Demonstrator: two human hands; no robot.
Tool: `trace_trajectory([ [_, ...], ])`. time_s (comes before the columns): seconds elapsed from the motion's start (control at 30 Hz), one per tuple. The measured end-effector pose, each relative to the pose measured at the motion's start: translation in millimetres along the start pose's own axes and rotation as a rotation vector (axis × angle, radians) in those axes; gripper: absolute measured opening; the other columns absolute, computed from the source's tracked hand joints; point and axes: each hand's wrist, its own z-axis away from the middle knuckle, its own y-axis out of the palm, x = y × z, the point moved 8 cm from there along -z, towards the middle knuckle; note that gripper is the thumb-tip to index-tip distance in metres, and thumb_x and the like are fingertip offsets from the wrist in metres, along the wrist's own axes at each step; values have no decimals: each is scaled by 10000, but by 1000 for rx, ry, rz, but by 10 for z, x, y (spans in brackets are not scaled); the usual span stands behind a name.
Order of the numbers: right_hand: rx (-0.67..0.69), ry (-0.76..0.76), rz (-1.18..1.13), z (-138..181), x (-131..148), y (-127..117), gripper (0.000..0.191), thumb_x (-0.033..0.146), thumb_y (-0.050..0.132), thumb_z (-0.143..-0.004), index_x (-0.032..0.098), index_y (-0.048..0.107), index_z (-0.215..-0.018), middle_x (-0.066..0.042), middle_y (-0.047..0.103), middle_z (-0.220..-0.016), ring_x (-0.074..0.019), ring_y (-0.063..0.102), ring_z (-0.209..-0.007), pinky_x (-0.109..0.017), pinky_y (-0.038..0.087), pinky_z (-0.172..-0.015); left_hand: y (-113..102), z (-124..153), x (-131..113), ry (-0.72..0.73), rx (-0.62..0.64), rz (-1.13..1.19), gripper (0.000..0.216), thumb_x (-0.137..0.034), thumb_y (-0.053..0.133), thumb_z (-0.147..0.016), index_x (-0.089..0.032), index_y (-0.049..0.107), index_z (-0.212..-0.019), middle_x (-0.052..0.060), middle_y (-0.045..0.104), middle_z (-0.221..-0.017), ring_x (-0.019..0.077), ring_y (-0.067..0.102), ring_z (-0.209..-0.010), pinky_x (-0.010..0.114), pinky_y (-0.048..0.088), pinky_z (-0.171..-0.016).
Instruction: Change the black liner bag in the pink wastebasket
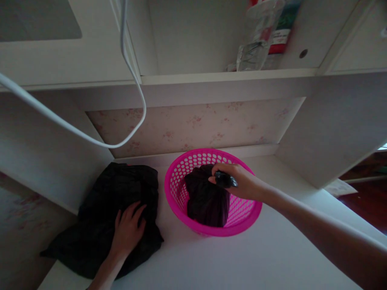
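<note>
A bright pink plastic basket (181, 219) with a perforated wall stands on the white surface. Inside it is a bunched black plastic bag (208, 205). My right hand (234, 181) reaches over the basket's right rim with its fingers wrapped round the gathered top of this bag, and a dark end pokes out of the grip. To the left lies a larger black plastic bag (99, 225), crumpled and spread out. On top of it rests my left hand (129, 227), palm down with the fingers apart. What either bag contains is hidden.
A white cable (72, 128) loops down in front at the upper left. Overhead, a white shelf (193, 78) holds a clear plastic container (254, 50) and a red and green package (281, 38). White side panels (329, 133) and a floral wall (181, 127) enclose the surface.
</note>
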Motion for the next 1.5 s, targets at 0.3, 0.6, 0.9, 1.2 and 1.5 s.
trace_trajectory([
  [0.3,226,-37,-80,-26,-81,59,533,368,874,-733,233,633,-1189,-21,717,-1038,-203,660,-899,-293,494,-748,-1974,-711,-1230,194,-134,555,210,-383,583,-991,-262,753,-1018,24,768,-1065,209,719,-1006,338,562,-977],
  [0.6,272,60,-521,-68,-195,233,604,104,694,-743,228,514,-1306,-12,720,-1005,-182,701,-918,-301,552,-768,-1513,-1321,-2526,680,340,488,286,-221,641,-952,-184,720,-1224,107,763,-1252,243,709,-1153,371,531,-1018],
  [0.9,157,80,-111,-45,-299,48,341,143,677,-870,191,571,-1190,7,710,-831,-151,644,-721,-261,431,-621,-1260,-1442,-2546,562,426,452,250,-87,575,-863,-190,782,-959,67,810,-913,215,745,-818,282,490,-682],
  [1.2,37,92,32,-84,-208,-141,72,245,665,-882,183,644,-915,-35,696,-825,-171,606,-727,-289,409,-666,-1161,-1561,-2350,426,495,479,195,-294,603,-947,-193,695,-807,15,722,-742,187,644,-688,292,392,-621],
  [1.5,270,-83,123,-5,-50,165,168,308,640,-942,220,779,-907,-48,776,-968,-217,669,-914,-300,460,-779,-1192,-1576,-2412,386,616,735,200,-345,714,-876,-208,639,-1001,-45,623,-763,160,591,-710,264,395,-624],
])
